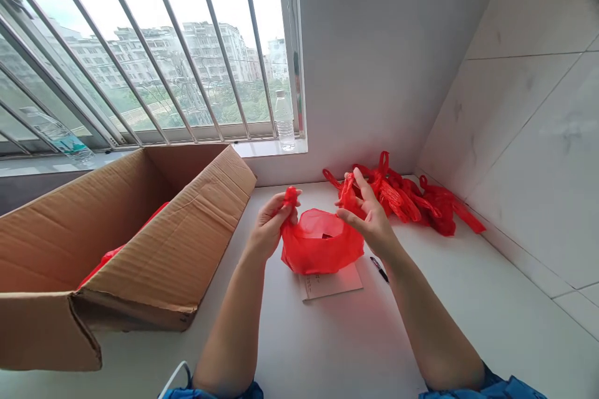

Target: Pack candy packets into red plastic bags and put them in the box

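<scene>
Closest in are the person's two bare forearms, with the left hand (274, 224) bunching one handle of a red plastic bag (321, 243) in its fingers and the right hand (367, 218) pinching the other handle, fingers loosely fanned. The bag sits on a white countertop (468, 299), partly over a paper note (332, 283), and a black pen (379, 269) lies just beside it. That film looks thin, so a hard pull could tear a handle, or it could slip from the pinch. The note could slide too. Left of the hands is an open cardboard box (187, 224) with something red inside, probably another bag, though the flap hides most of it. Beyond lies a heap of red bags (412, 196), and a plastic water bottle (284, 121) stands on the windowsill.
</scene>
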A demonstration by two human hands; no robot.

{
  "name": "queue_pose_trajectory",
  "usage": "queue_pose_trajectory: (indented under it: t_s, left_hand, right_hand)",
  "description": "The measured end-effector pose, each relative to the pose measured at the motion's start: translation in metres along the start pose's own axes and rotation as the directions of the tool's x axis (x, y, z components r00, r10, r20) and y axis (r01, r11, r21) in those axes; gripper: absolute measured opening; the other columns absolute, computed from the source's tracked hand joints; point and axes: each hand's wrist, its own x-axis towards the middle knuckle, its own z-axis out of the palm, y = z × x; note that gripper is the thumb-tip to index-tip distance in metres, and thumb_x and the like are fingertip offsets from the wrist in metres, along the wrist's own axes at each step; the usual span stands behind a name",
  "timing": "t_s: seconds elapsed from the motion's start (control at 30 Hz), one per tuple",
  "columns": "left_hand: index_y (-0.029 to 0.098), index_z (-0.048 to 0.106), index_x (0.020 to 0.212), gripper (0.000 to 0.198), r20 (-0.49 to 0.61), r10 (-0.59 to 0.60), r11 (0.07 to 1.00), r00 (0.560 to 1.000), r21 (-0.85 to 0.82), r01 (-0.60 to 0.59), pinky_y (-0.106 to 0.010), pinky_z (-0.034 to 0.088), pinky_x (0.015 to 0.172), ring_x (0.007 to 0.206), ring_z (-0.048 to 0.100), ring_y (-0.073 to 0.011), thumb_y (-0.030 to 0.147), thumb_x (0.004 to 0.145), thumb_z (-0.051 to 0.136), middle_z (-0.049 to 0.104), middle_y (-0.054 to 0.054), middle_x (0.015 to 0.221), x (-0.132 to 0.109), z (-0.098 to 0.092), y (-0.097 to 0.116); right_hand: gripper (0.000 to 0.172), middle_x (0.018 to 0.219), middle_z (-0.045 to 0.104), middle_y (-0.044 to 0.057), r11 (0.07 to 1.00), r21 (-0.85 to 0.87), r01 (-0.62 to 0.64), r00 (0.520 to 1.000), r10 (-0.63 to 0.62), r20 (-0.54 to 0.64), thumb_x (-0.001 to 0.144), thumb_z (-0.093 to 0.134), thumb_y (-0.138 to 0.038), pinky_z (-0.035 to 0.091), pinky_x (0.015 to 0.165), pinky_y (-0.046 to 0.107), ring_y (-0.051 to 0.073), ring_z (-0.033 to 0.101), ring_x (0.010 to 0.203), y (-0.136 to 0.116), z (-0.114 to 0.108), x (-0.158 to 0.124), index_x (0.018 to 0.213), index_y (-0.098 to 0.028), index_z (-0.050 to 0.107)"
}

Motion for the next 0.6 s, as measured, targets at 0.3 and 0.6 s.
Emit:
queue_pose_trajectory:
  t_s: [0.3, 0.6]
  left_hand:
    - [0.022, 0.045, 0.109, 0.039, 0.224, -0.235, 0.970, 0.946, 0.121, 0.212, -0.020, 0.045, 0.061, 0.065, 0.056, -0.0083, 0.037, 0.086, 0.072, 0.062, 0.002, 0.080, -0.005, 0.030, -0.007]
    - [0.027, 0.038, 0.130, 0.061, 0.155, -0.354, 0.933, 0.922, 0.132, 0.336, -0.024, 0.052, 0.067, 0.074, 0.064, -0.0117, 0.035, 0.083, 0.075, 0.062, 0.000, 0.093, -0.006, 0.015, -0.002]
  right_hand:
    - [0.052, 0.132, 0.060, 0.008, 0.993, 0.031, -0.116, 0.993, 0.115, 0.013, 0.097, 0.042, -0.060, 0.056, 0.084, 0.033, 0.021, 0.065, 0.101, 0.016, 0.042, -0.005, 0.133, -0.026, 0.060]
    - [0.035, 0.112, 0.066, 0.004, 0.957, 0.199, -0.211, 0.977, 0.215, 0.002, 0.093, 0.052, -0.047, 0.054, 0.072, 0.031, 0.017, 0.063, 0.084, 0.016, 0.045, -0.006, 0.120, -0.027, 0.064]
